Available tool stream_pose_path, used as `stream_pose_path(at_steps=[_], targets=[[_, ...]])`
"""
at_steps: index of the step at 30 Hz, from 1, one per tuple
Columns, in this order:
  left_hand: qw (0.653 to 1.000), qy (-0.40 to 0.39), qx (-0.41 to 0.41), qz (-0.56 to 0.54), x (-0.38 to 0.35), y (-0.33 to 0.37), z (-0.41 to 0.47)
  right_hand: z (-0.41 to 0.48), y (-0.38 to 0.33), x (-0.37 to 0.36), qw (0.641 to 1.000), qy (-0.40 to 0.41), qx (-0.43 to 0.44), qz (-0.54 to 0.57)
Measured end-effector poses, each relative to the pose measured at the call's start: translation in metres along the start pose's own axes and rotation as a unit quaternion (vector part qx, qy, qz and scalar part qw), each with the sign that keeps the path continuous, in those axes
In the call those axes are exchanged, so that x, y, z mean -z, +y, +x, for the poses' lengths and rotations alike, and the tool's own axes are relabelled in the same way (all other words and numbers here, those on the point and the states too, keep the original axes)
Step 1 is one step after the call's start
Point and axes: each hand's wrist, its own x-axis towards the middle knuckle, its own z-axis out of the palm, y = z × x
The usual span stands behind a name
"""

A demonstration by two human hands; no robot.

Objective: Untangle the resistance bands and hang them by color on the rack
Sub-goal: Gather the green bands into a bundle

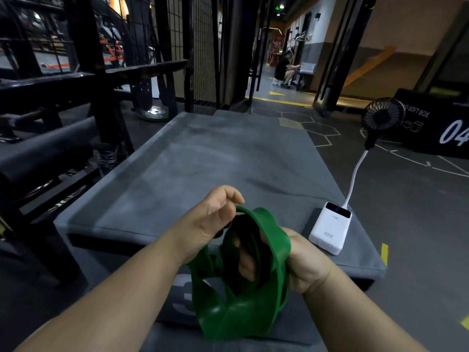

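A wide green resistance band (233, 318) hangs in tangled loops between both hands, above the near edge of a grey soft box (203, 161). My left hand (210, 219) pinches a narrow green strand at the top of the bundle. My right hand (302, 260) grips the broad green loop, its fingers curled through the middle of the bundle. Something dark, maybe a black band (241, 229), shows inside the loops; I cannot tell what it is. The black metal rack (83, 80) stands to the left.
A white power bank (330, 228) lies on the box's right edge, its cable running up to a small black fan (383, 116). A black soft box marked 04 (441, 123) sits at the right. A person sits far back in the corridor (285, 69).
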Motion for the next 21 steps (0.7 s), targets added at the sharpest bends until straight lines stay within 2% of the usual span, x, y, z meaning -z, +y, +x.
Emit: stream_pose_path(at_steps=[3, 6, 9, 13, 15, 17, 19, 21], targets=[[0.993, 0.013, -0.033, 0.112, 0.001, -0.004, -0.011, -0.001, -0.004, -0.008, 0.999, 0.029, 0.015, -0.017], [0.966, 0.152, -0.031, 0.206, -0.001, -0.011, -0.007, 0.001, -0.005, -0.007, 0.997, 0.072, 0.017, -0.008], [0.951, 0.237, -0.071, 0.183, -0.007, -0.007, -0.003, 0.002, -0.007, -0.012, 0.995, 0.094, 0.027, 0.001], [0.968, 0.21, -0.049, 0.124, -0.011, 0.001, -0.007, 0.005, -0.006, -0.011, 0.992, 0.121, 0.033, -0.008], [0.98, 0.172, -0.031, 0.093, -0.013, 0.005, -0.01, 0.009, -0.005, -0.009, 0.989, 0.141, 0.027, -0.023], [0.982, 0.132, -0.033, 0.132, -0.015, 0.007, -0.013, 0.009, -0.005, -0.01, 0.986, 0.157, 0.034, -0.033], [0.972, 0.136, -0.039, 0.19, -0.017, 0.009, -0.014, 0.009, -0.006, -0.012, 0.987, 0.151, 0.044, -0.034], [0.968, 0.143, -0.031, 0.203, -0.015, 0.01, -0.013, 0.008, -0.005, -0.015, 0.988, 0.145, 0.045, -0.04]])
